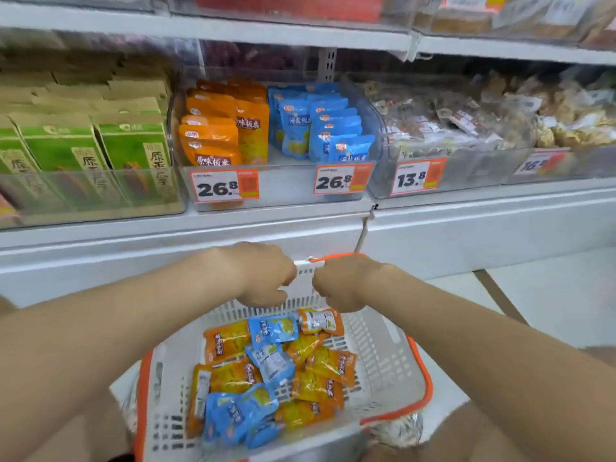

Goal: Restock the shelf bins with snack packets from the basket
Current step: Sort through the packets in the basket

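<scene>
Below the shelf bins (283,191): left hand (263,276), right hand (343,286); each curled round the basket (376,338) rim (snack packets (273,371) inside)

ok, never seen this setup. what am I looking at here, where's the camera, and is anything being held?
No robot: a person works bare-handed. The one picture comes from a camera on their head, looking forward and down. The left hand and right hand both curl over the far rim of a white basket. In it lie loose orange packets and blue packets. Above, a clear shelf bin holds the same kinds, orange rows left, blue rows right. Neither hand holds a packet.
</scene>
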A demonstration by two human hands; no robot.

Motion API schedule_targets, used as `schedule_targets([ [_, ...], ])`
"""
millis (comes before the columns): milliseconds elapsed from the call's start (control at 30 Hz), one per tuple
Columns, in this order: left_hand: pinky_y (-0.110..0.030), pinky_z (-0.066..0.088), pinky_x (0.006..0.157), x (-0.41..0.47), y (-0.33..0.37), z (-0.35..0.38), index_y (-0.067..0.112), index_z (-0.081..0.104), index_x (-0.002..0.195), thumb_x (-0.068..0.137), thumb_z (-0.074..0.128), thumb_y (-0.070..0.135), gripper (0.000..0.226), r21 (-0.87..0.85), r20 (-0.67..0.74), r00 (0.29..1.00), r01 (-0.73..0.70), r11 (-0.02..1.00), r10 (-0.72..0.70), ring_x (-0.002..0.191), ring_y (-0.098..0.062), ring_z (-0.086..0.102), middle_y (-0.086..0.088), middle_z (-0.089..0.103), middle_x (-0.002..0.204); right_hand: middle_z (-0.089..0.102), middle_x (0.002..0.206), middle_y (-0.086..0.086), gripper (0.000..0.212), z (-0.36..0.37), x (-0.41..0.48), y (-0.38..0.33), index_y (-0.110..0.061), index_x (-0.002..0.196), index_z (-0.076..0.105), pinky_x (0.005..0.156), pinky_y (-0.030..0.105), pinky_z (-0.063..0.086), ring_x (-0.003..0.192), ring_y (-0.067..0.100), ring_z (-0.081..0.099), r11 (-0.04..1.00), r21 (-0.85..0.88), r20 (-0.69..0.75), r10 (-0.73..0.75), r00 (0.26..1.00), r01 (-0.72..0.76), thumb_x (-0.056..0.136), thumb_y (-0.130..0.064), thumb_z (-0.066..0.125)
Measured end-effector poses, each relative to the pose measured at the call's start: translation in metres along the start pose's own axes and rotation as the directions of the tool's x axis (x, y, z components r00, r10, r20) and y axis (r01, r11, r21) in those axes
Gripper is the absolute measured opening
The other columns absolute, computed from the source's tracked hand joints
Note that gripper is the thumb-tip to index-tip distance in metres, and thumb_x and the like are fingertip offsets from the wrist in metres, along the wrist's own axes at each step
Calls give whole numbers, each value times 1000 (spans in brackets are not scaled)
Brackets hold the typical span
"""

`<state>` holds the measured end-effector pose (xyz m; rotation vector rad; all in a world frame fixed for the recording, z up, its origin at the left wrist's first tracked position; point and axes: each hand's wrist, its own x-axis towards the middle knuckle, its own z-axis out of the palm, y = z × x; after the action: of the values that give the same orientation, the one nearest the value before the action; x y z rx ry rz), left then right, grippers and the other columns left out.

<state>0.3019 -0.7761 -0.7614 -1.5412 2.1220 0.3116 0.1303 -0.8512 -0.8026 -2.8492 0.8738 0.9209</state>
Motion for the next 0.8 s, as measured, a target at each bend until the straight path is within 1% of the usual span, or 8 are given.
schedule_targets([
  [100, -45, 60, 80, 11, 7, 16, 24, 62, 127, 101, 50, 36, 31, 75, 60, 997, -58, 995, 53, 91, -29, 67, -6, 65, 113, 62, 97, -1, 11, 27, 13, 2, -22, 95, 60, 80, 37, 56, 93, 24, 62, 999, 47, 21, 22, 1000, -23, 94, -13, 53],
  [233, -43, 59, 71, 27, 11, 35, 16, 58, 106, 101, 48, 24, 14, 143, 93, 993, -85, 986, 72, 76, -27, 64, -5, 57, 92, 53, 79, -1, 24, 63, 34, 1, -19, 72, 48, 71, 38, 50, 81, 25, 57, 967, 203, 76, 143, 987, -155, 90, -6, 57],
  [333, -41, 54, 65, 38, 12, 48, 17, 52, 98, 103, 47, 20, 8, 187, 135, 988, -100, 977, 75, 71, -24, 56, -2, 50, 82, 60, 85, 2, 17, 99, 51, -9, -17, 79, 58, 81, 40, 56, 88, 30, 62, 906, 343, 138, 213, 967, -249, 92, -6, 57],
  [400, -37, 46, 61, 44, 13, 56, 16, 51, 97, 103, 47, 17, 6, 212, 164, 984, -99, 972, 64, 67, -21, 52, 0, 45, 80, 57, 83, 5, 19, 127, 59, -22, -15, 77, 56, 81, 40, 57, 90, 33, 62, 876, 398, 212, 202, 956, -273, 92, -4, 55],
  [467, -34, 42, 57, 49, 13, 65, 12, 61, 103, 101, 49, 14, 13, 224, 194, 980, -91, 970, 48, 62, -18, 48, -1, 49, 82, 61, 99, 9, 14, 149, 61, -35, -10, 96, 64, 84, 41, 57, 104, 35, 65, 860, 418, 281, 186, 942, -294, 95, -3, 52],
  [567, -31, 37, 52, 54, 16, 73, 13, 66, 102, 102, 50, 15, 16, 222, 230, 971, -112, 969, 59, 60, -17, 47, -1, 52, 84, 57, 138, 13, 41, 174, 67, -44, -10, 140, 56, 97, 43, 55, 125, 34, 58, 811, 483, 330, 181, 927, -330, 100, -5, 49],
  [733, -33, 45, 60, 62, 19, 73, 16, 61, 100, 102, 51, 14, 10, 215, 226, 970, -141, 966, 91, 63, -16, 50, 0, 46, 80, 44, 153, 15, 66, 198, 94, -46, -28, 156, 38, 104, 47, 52, 129, 37, 56, 612, 675, 320, 260, 911, -412, 94, -11, 55],
  [800, -32, 44, 59, 64, 18, 71, 17, 56, 98, 103, 50, 15, 8, 199, 220, 971, -136, 971, 91, 62, -16, 48, 0, 44, 79, 28, 159, 17, 70, 203, 102, -42, -36, 156, 40, 112, 50, 45, 135, 39, 50, 607, 661, 307, 317, 897, -441, 92, -12, 58],
])
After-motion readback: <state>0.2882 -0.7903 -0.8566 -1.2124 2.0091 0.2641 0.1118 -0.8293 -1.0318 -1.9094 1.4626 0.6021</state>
